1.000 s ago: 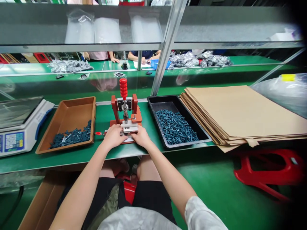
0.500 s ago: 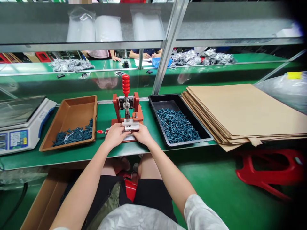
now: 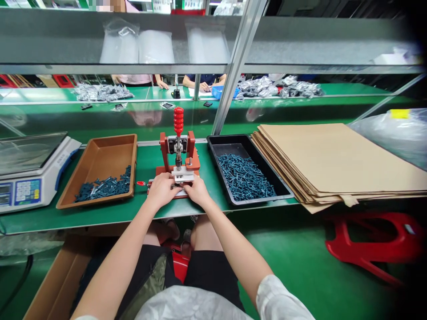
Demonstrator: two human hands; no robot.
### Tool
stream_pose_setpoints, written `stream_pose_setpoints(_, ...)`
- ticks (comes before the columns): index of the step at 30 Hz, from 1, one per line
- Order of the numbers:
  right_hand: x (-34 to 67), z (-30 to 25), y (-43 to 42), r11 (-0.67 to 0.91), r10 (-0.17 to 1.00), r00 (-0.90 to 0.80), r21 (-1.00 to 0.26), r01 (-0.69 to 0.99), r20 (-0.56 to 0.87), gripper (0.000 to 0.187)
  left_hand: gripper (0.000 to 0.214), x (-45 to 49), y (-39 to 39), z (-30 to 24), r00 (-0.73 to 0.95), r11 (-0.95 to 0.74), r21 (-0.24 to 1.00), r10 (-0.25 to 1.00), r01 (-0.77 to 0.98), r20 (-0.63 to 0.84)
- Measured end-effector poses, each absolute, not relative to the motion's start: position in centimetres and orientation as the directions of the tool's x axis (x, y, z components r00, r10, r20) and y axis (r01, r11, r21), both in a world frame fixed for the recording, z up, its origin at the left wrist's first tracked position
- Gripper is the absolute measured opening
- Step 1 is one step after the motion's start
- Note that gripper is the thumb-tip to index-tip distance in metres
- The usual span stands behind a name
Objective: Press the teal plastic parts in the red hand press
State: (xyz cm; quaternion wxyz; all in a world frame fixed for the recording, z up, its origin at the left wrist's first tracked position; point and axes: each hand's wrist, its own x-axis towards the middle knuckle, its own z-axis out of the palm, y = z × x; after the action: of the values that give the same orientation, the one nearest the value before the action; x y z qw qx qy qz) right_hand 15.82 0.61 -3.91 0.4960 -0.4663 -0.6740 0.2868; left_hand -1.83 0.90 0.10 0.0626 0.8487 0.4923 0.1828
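Note:
A toggle press with a red ribbed handle (image 3: 178, 122) and a reddish-brown frame (image 3: 163, 147) stands on the green bench, its handle upright. My left hand (image 3: 162, 191) is at the left front of its silvery block (image 3: 183, 174), fingers bent and thumb reaching toward the middle. On the other side, my right hand (image 3: 197, 190) has its fingers curled against the block's lower front edge. Both hands look closed in a pinch; whatever lies between the fingertips is too small or hidden. A small red-tipped lever (image 3: 141, 183) sticks out left of my left hand.
A brown tray (image 3: 110, 153) with dark blue-green small parts lies left, beside a weighing scale (image 3: 30, 178). To the right are a black tray (image 3: 230, 144) of similar slim parts and stacked brown cardboard sheets (image 3: 320, 155). A red stool (image 3: 353, 249) stands below. People sit across the bench.
The camera view has shifted slightly, so the bench scene sits a little lower. Both hands stay at the press's block, with only slight finger movement.

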Motion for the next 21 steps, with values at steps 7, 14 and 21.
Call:
stream_pose_setpoints(7,16.1,-4.6,0.7,0.484,0.867,-0.092,-0.782,0.392,0.490,0.028,0.027,-1.5,0.4,0.2,0.493,-0.535,0.157,0.835,0.830,0.244)
stream_pose_setpoints(14,16.5,-4.2,0.8,0.528,0.843,-0.154,-0.740,0.418,0.515,0.031,0.028,-2.7,-1.5,-0.3,0.371,-0.526,0.237,0.793,0.817,0.483)
stream_pose_setpoints(21,16.4,-3.9,0.9,0.503,0.860,-0.149,-0.759,0.414,0.488,0.028,0.048,-6.1,1.4,0.3,-0.357,-0.217,0.893,0.859,0.395,0.367)
